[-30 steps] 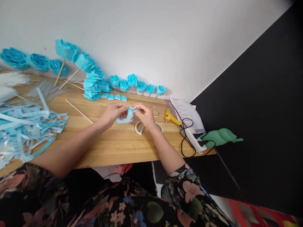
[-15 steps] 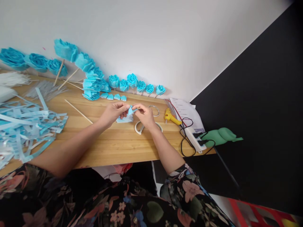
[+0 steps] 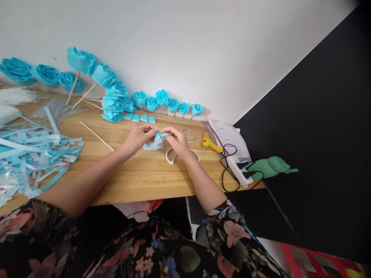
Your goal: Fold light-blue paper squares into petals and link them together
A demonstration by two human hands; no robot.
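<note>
Between my two hands is a small light-blue paper piece, folded at a corner. My left hand pinches its left side between thumb and fingers. On its right edge, my right hand has its thumb and forefinger closed. Just beneath lies a stack of light-blue paper pieces on the table. Behind my hands several folded blue petals rest in a row. A white-rimmed ring-like object is partly covered by my right wrist, and a roll or ring lies beyond it.
Blue paper roses on sticks lean along the wall. Paper strips heap at the left, near a loose wooden stick. To the right are a yellow glue gun, paper sheets and a power strip with black cables.
The paper piece between my fingers looks more spread out, where before it was a narrower fold. My hands have barely shifted.
</note>
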